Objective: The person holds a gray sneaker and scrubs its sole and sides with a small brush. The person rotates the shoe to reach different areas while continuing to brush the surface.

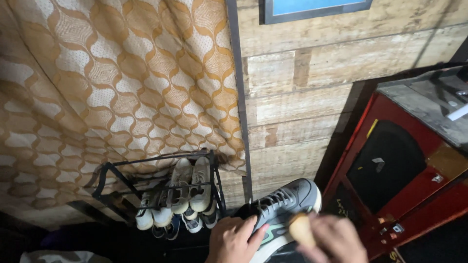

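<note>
Grey sneaker (pixel 287 202), held and brushed.
Left hand (pixel 233 239) grips the sneaker's side, toe pointing up, near the wood-plank wall (pixel 302 97); right hand (pixel 334 238) clasps a tan wooden brush (pixel 302 230) against it. Black shoe rack (pixel 161 187) with pale shoes stands left, below a patterned curtain (pixel 112 73).

Patterned gold-and-cream curtain (pixel 112 78) fills the left, hanging beside a pale wood-plank wall (pixel 312 87). A blue picture in a dark frame (pixel 317 9) sits far up. Black wire shoe rack (pixel 161 190) below holds pale sneakers; red cabinet (pixel 404 185) stands right, dimly lit.
</note>
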